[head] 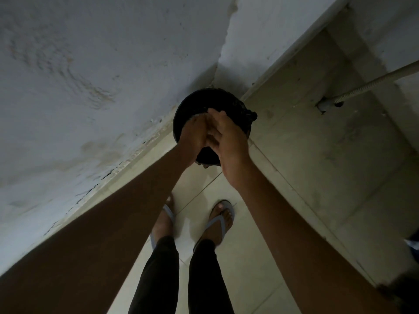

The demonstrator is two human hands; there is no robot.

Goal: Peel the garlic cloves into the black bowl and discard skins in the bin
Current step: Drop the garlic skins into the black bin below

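Bottom centre of frame: person's feet in flip-flops (216, 223) on pale floor tiles (244, 257), both arms reaching fwd. Mid-frame, left hand (193, 134) and right hand (229, 141) meet palm-to-palm right over the bin (181, 114), a dark round one in the wall corner, centre of frame. Step looks like dumping skins: best to rub palms w/ hands kept low over the opening so light bits drop inside, not onto the floor. Right hand's fingers look mostly straight, pressed vs the left; left is half hidden, fingers seem relaxed. Can't tell if any skins are left between them; too dim. Black bowl & garlic not in view. Further back, upper right: hose (374, 81) running to the wall.
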